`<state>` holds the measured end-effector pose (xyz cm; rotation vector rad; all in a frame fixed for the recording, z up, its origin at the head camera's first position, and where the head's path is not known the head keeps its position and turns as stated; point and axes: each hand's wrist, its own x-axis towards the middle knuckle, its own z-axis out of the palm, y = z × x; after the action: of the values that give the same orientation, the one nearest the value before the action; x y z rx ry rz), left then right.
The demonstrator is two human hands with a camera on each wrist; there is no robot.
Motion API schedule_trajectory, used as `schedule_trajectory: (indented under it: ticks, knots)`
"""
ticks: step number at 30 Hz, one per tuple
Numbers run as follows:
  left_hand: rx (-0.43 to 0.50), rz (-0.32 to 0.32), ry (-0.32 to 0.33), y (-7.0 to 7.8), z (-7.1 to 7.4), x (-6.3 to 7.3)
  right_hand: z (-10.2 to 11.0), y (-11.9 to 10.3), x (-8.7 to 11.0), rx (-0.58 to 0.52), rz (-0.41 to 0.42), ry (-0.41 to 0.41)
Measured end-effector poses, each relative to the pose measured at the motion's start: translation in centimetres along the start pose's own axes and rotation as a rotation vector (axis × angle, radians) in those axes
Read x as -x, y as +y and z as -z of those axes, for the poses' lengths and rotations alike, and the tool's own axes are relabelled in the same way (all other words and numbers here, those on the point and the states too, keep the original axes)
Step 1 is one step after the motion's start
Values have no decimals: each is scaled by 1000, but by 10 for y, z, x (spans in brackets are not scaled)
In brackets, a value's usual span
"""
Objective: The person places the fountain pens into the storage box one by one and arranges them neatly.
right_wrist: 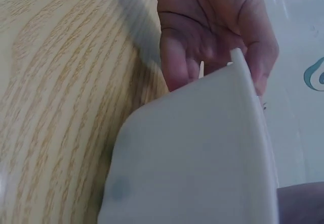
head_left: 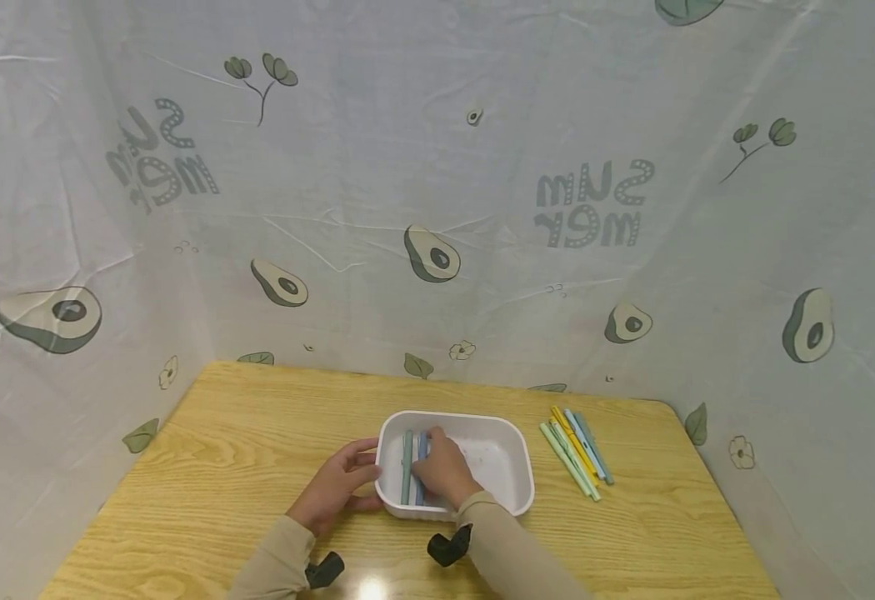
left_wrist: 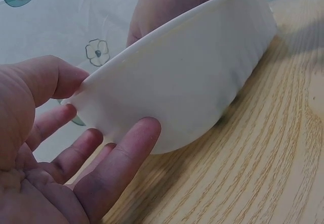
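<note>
A white plastic bin point(head_left: 501, 427) stands on the wooden table. Inside its left end lie a green pen point(head_left: 407, 468) and a blue pen point(head_left: 420, 492), side by side and lengthwise to me. My right hand point(head_left: 447, 468) reaches into the bin and pinches the blue pen between thumb and fingers. Both wrist views hide this grip behind the bin's wall. At the bin's left end is my left hand point(left_wrist: 66, 133), fingers spread against the outer wall, thumb at the rim.
To the right of the bin, several pens lie in a loose group on the table: light green pens point(head_left: 565, 460), yellow pens point(head_left: 577, 437) and blue ones point(head_left: 586, 442). A pale printed curtain point(head_left: 377, 317) hangs behind the table point(head_left: 272, 408) and along its sides.
</note>
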<state>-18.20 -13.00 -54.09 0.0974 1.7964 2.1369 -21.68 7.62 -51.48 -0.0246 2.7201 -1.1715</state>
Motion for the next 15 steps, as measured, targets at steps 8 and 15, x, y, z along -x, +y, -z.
schedule_trajectory:
  ticks: [8, 15]
  knots:
    - [-6, -5, -12, 2, 0, 1, 11, 8, 6, -27, 4, -82]
    - [-13, -12, -13, 2, -1, 1, 42, 8, 28, -68, 23, -114]
